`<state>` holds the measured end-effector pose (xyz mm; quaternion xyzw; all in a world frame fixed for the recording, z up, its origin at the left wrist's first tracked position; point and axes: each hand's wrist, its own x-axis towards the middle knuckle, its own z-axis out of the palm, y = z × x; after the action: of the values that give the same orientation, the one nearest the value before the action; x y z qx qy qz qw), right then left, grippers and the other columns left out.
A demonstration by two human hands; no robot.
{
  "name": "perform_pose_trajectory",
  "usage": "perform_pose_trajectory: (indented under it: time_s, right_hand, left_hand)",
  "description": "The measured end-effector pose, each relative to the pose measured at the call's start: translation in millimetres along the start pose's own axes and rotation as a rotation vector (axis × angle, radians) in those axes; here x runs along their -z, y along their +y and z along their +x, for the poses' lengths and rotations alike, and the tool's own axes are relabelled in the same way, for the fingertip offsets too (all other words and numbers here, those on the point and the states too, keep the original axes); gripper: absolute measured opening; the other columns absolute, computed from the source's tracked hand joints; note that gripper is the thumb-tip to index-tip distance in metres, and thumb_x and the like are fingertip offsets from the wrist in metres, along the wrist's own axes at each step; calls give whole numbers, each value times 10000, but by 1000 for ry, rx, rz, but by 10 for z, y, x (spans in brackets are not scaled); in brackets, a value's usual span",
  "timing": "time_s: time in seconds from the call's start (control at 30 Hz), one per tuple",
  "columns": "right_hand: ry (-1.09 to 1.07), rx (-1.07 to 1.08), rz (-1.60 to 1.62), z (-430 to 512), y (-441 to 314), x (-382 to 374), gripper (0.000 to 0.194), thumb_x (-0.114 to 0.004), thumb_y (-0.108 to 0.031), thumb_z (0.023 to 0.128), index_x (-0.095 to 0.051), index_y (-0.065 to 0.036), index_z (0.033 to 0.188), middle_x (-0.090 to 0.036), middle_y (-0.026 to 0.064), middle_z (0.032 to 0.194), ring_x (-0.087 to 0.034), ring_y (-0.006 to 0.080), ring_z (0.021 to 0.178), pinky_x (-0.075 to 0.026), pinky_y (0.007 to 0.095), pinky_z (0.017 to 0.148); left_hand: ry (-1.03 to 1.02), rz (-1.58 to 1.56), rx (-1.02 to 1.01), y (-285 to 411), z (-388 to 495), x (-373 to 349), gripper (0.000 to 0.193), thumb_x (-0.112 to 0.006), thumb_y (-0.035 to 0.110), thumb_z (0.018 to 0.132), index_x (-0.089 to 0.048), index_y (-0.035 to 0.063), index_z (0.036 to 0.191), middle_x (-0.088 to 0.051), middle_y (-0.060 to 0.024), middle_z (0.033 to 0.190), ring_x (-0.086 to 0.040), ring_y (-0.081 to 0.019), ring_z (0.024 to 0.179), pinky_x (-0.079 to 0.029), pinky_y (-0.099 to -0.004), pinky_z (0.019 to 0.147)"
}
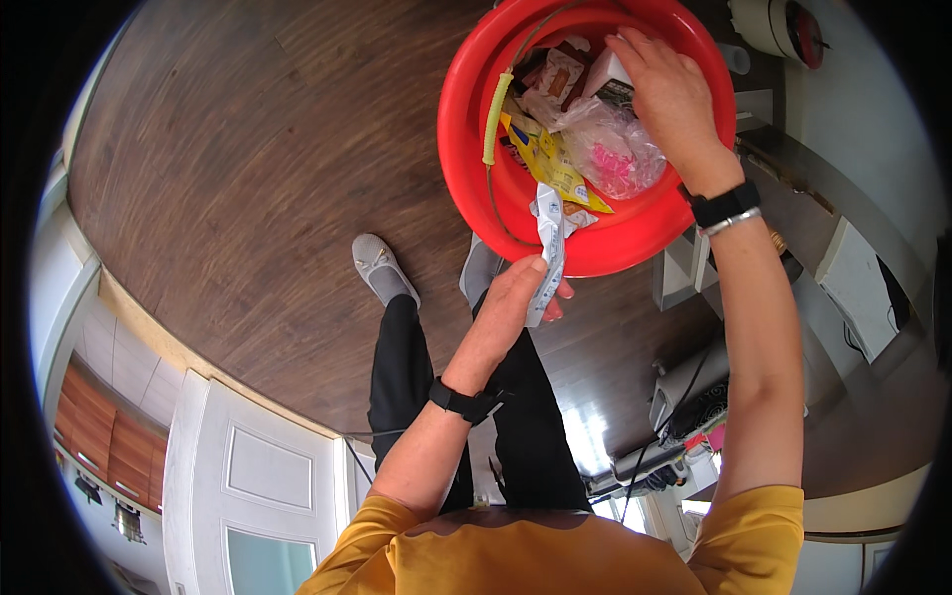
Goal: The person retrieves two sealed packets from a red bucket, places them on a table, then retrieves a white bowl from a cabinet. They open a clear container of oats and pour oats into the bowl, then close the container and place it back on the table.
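Observation:
A red plastic bucket (462,141) with a wire handle and a yellow-green grip (497,119) is in front of me. My left hand (512,297), at its near rim, holds a slim white packet (550,223) with blue print between thumb and fingers. Inside the bucket, the fingers of my right hand (666,89) lie over a white box (606,74); their undersides are hidden, so whether they grip it is unclear. Below that hand is a clear plastic bag (617,149) with something pink inside. A yellow printed packet (554,163) and a patterned packet (559,74) lie beside it.
Dark wood flooring (245,149) spreads to the left. My slippered feet (383,264) are just short of the bucket. Shelving (788,171) runs along the right, with a cream-coloured appliance (770,26) at upper right. A white panelled door (260,461) stands at lower left.

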<state>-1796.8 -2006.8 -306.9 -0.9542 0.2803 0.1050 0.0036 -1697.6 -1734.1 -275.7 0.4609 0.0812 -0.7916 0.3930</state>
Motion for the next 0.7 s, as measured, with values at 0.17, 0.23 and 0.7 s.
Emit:
perform_pose_trajectory:
  time_s: [0.17,0.23,0.7]
  right_hand:
    - [92,39,81,1,-13,-168,594,-616,67,717,-551,-133,1273,-513,55,1369,-496,271,1246,-429,403,989]
    - [129,-37,36,-79,-33,-135,538,-642,11,744,-559,-129,1257,-522,53,1355,-499,283,1238,-428,409,986]
    - [5,-22,-87,-563,-442,-40,411,-700,-216,731,-608,-135,1123,-478,28,1328,-411,250,1294,-324,473,1069]
  left_hand:
    - [-16,-7,-21,4,-3,24,468,-385,434,1007,-562,21,1139,-653,-63,913,-600,-128,763,-479,-273,740]
    - [-30,-8,-32,5,-8,36,469,-388,435,1007,-561,20,1136,-652,-64,914,-600,-129,767,-478,-273,742]
    - [-35,-43,-24,41,-14,69,484,-412,457,996,-561,25,1155,-655,-69,933,-606,-130,769,-490,-278,741]
